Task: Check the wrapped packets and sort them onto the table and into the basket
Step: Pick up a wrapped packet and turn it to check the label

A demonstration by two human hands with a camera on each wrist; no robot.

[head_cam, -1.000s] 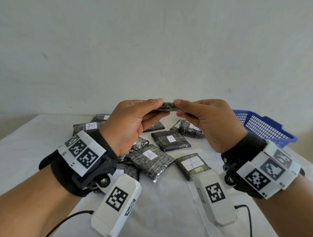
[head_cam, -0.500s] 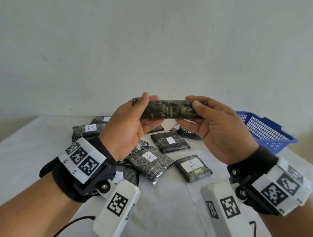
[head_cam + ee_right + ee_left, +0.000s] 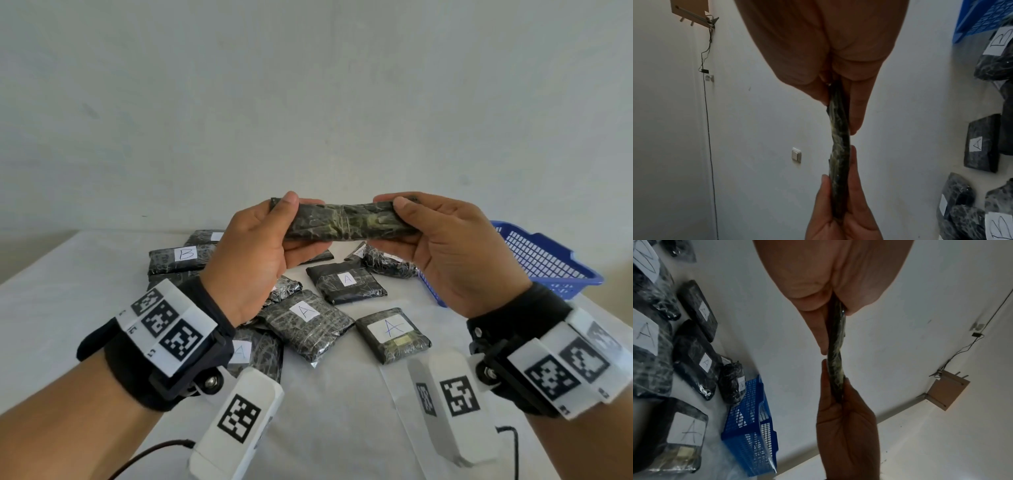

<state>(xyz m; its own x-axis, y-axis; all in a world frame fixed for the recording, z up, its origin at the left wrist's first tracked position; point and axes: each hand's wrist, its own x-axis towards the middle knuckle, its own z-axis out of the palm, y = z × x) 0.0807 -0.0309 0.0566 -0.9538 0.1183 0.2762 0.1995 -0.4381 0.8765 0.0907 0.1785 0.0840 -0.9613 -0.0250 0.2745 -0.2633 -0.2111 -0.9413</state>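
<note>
Above the worktop [image 3: 342, 428], a wrapped packet [image 3: 346, 222] spans both hands edge-on. Left hand [image 3: 253, 260] and right hand [image 3: 455, 253] each pinch one end, thumb over fingers. Labelled packets [image 3: 308, 320] and blue basket [image 3: 544, 260] lie below.

2 hands [image 3: 253, 253] hold 1 packet [image 3: 346, 222]; 1 blue basket [image 3: 541, 260] stands beside.
</note>
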